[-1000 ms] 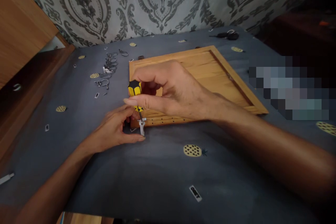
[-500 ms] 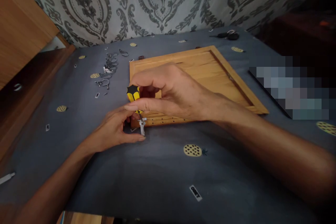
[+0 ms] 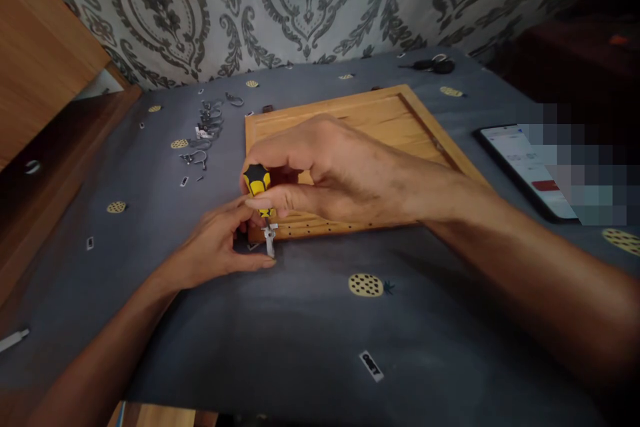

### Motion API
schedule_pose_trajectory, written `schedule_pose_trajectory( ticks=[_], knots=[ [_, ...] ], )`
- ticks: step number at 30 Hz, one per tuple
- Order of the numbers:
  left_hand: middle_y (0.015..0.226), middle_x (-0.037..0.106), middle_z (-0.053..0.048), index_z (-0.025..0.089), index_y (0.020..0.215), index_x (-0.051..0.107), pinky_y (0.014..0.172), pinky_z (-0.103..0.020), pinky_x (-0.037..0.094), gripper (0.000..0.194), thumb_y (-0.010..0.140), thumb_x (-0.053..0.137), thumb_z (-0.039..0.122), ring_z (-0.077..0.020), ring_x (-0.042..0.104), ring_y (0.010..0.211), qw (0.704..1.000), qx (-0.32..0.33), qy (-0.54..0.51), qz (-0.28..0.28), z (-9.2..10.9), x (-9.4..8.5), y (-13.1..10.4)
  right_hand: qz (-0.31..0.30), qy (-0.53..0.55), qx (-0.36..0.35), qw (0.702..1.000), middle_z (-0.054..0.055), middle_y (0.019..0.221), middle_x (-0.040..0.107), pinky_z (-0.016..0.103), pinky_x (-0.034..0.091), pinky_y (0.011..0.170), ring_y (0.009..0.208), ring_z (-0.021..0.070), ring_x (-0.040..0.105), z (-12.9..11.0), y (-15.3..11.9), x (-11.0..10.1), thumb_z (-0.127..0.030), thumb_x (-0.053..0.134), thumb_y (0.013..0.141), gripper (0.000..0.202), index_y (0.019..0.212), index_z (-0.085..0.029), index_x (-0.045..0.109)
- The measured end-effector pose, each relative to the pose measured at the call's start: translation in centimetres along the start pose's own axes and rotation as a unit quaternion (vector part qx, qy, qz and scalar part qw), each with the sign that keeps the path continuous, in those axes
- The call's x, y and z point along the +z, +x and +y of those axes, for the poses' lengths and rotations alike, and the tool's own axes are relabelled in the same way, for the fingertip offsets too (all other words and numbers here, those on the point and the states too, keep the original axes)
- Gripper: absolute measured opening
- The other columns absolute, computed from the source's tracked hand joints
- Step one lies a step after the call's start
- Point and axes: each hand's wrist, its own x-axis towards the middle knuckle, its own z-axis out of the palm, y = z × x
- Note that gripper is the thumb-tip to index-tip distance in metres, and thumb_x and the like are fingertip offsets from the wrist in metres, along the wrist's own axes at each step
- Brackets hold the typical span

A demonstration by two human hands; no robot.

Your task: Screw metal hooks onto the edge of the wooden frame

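Note:
A yellow-and-black screwdriver (image 3: pixel 258 181) is pinched between the thumb and fingers of my right hand (image 3: pixel 330 173). Its shaft points down to a small metal clip (image 3: pixel 270 240) at the near left corner of a wooden panel (image 3: pixel 380 113). My left hand (image 3: pixel 210 247) grips the clip, with the thumb at its lower end; some of its fingers are hidden behind the screwdriver and the panel's corner. Several small dark holes run along the panel's near edge. My right hand and forearm cover part of the panel.
Several metal clips (image 3: pixel 210 121) lie on the blue patterned cloth (image 3: pixel 300 333) at the back left. A phone (image 3: pixel 525 170) rests at the right, black-handled scissors (image 3: pixel 440 65) at the back. Wooden furniture (image 3: pixel 45 47) stands at the left.
My right hand and the screwdriver have shifted slightly, and the right forearm sits a little differently over the panel. My left hand keeps its hold on the clip.

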Motion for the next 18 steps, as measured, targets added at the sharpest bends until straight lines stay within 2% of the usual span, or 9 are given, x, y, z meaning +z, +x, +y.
schedule_pose_trajectory(
  ticks=[8,12,15,17,18],
  knots=[
    [0.089,0.063,0.000,0.022,0.090,0.061,0.069,-0.030,0.049,0.037,0.079,0.079,0.052,-0.0179,0.059,0.080,1.000,0.004,0.010,0.002,-0.2,0.1,-0.1,-0.010,-0.010,0.019,1.000,-0.005,0.071,0.049,0.024,0.027,0.059,0.064,0.0074,0.033,-0.1,0.1,-0.2,-0.021,0.059,0.103,0.024,0.081,-0.012,0.058],
    [0.088,0.063,0.000,0.021,0.091,0.061,0.069,-0.030,0.049,0.037,0.079,0.078,0.052,-0.0182,0.059,0.081,1.000,0.002,0.020,0.007,-0.1,0.0,-0.1,-0.006,0.052,0.020,0.998,-0.003,0.073,0.056,0.021,0.036,0.058,0.065,0.0069,0.046,-0.6,-0.1,-0.2,-0.016,0.059,0.100,0.018,0.084,-0.008,0.063],
    [0.087,0.061,0.001,0.021,0.090,0.061,0.067,-0.029,0.047,0.036,0.080,0.077,0.051,-0.0167,0.056,0.077,1.000,0.008,0.021,-0.001,0.0,-0.1,0.0,0.079,0.136,0.053,0.986,0.000,0.079,0.064,0.021,0.045,0.059,0.064,0.0083,0.057,-1.3,-0.2,-0.2,-0.022,0.063,0.100,0.017,0.089,-0.010,0.065],
    [0.086,0.060,0.002,0.021,0.091,0.061,0.066,-0.028,0.045,0.035,0.080,0.078,0.049,-0.0155,0.054,0.074,1.000,0.019,0.018,-0.002,0.0,-0.1,0.0,0.149,0.138,0.056,0.978,0.002,0.082,0.067,0.021,0.046,0.058,0.064,0.0084,0.059,-1.5,-0.3,-0.2,-0.028,0.068,0.097,0.021,0.086,-0.011,0.064],
    [0.085,0.059,0.002,0.021,0.091,0.061,0.066,-0.028,0.044,0.035,0.080,0.079,0.048,-0.0151,0.053,0.073,1.000,0.021,0.015,0.000,0.0,-0.1,0.0,0.165,0.128,0.053,0.977,0.002,0.082,0.067,0.021,0.046,0.057,0.064,0.0084,0.058,-1.5,-0.3,-0.2,-0.029,0.070,0.097,0.023,0.083,-0.012,0.064]
  ],
)
